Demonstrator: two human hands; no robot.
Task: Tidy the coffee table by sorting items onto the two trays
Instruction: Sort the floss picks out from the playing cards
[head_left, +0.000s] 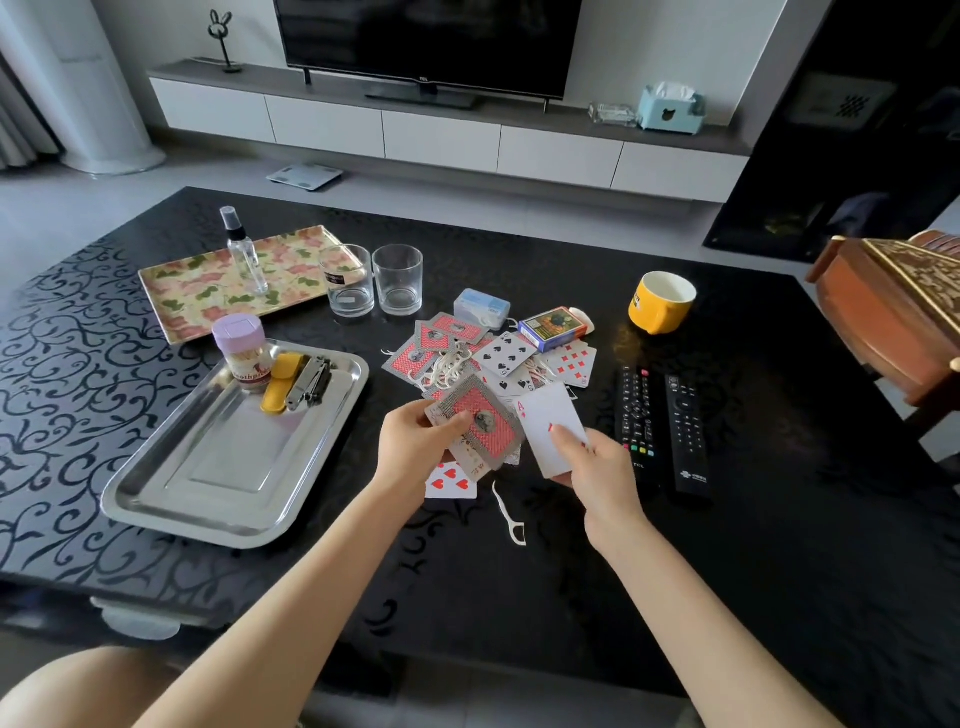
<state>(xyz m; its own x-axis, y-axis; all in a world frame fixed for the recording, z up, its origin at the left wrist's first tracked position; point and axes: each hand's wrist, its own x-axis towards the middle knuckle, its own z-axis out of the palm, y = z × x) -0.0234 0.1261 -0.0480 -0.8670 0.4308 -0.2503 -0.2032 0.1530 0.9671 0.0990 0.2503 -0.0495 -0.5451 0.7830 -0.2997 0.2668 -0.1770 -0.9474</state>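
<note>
Two bare forearms reach in from the near edge of the coffee table (779, 519). The left hand (410, 441) grips an untidy bundle of playing cards (483, 421), thumb pressed on the red back of the top one and fingers curled underneath. The right hand (597, 462) pinches a single ace (550, 426) by its lower edge, thumb on the face; the fingers behind it are hidden. Both hands hang just above the table, near the loose cards (498, 353), which are scattered between the card box (551, 328) and the two glasses (348, 283). White floss picks (452, 364) are tangled among them, and one more floss pick (511, 519) lies apart, nearer the person. The cards look thin, light, slick and bendy. Lying flat on the glossy top they will probably slide rather than lift, so a nail under a corner, or dragging a card until an edge is free, seems the surest way to take one. The bundle is skewed and could spill, so squaring it and holding it by the long edges would likely steady it. The picks may snag and ride along with the cards. The steel tray (171, 499) at the left holds a toothpick jar (244, 353); the floral tray (187, 306) beyond it carries a spray bottle (244, 254)
</note>
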